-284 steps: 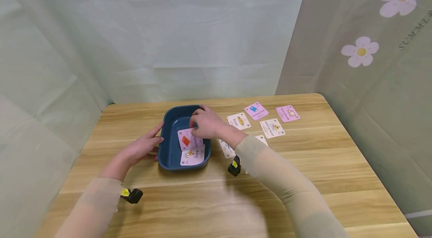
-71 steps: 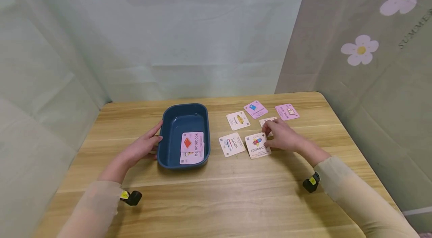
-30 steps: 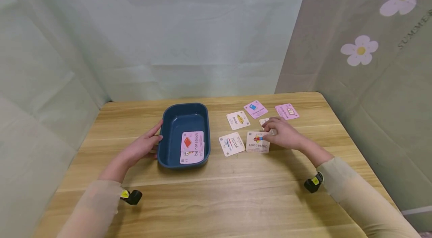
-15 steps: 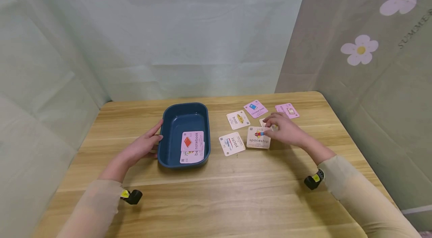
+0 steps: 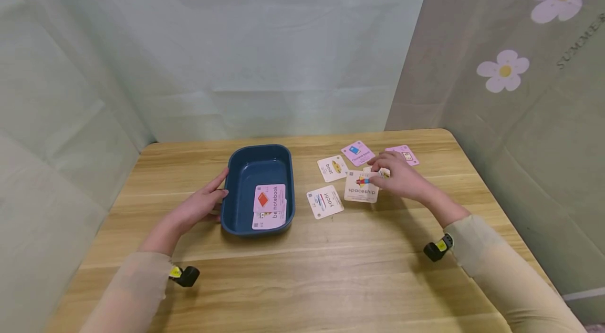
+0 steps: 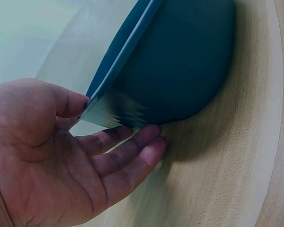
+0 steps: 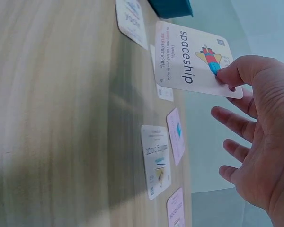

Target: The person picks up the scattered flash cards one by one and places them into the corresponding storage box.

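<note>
Between thumb and forefinger, my right hand (image 5: 402, 179) pinches the spaceship card (image 5: 360, 194) near one corner. That white picture card is raised off the table, its printed face showing in the right wrist view. Beneath the same hand lies the sailing boat card (image 7: 155, 153), partly hidden in the head view. My left hand (image 5: 200, 205) rests against the left side of a dark blue tray (image 5: 249, 175), its thumb near the rim and its other fingers low on the outer wall. Inside the tray a pink notebook card (image 5: 266, 199) overlaps a bee card (image 5: 269, 222).
Right of the tray lie a yacht card (image 5: 325, 201) and a boat card (image 5: 331, 168). Farther back are a pink Chinese book card (image 5: 357, 153) and a pink storybook card (image 5: 410, 156), partly behind the right hand. Pale curtains (image 5: 283, 60) enclose the wooden table (image 5: 293, 280).
The right hand has left the notebook card in the tray and moved right. It has lifted the spaceship card from the table, raising it slightly away from me. The left hand has stayed put.
</note>
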`<state>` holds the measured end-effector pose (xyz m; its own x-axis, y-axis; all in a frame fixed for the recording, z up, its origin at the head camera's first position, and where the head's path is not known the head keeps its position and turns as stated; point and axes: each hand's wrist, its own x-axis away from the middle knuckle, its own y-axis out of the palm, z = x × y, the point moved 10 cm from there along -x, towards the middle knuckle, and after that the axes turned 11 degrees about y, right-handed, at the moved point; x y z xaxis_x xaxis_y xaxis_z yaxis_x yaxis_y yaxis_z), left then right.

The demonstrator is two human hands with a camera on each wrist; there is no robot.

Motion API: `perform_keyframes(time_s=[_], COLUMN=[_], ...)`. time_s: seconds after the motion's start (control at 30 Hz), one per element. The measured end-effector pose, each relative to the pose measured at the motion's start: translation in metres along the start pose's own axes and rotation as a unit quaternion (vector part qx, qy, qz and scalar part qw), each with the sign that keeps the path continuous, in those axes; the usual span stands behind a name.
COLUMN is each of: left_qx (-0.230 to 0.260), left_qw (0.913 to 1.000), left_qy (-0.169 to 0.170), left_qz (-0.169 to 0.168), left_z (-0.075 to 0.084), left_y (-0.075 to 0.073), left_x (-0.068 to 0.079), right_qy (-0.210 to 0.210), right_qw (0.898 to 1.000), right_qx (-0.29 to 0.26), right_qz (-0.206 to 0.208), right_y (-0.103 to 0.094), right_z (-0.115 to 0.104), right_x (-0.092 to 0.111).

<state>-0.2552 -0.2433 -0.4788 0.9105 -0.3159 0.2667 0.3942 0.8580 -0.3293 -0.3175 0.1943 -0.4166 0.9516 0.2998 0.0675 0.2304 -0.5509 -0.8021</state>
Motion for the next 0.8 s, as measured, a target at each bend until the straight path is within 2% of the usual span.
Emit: perform_keyframes(time_s=[0.6, 0.8], left_qx=[0.005, 0.008], left_qw=[1.0, 1.0], left_qy=[0.0, 0.001], left_qz=[0.0, 0.001], left_z=[0.001, 0.001], left_y=[0.001, 0.001], left_x=[0.0, 0.0], right_qy=[0.015, 0.006], right_qw=[1.0, 1.0], right_qx=[-0.01, -0.021], right_qz=[0.01, 0.009], right_y=[-0.016, -0.019], right_z=[-0.018, -0.029], right_x=[-0.013, -0.017])
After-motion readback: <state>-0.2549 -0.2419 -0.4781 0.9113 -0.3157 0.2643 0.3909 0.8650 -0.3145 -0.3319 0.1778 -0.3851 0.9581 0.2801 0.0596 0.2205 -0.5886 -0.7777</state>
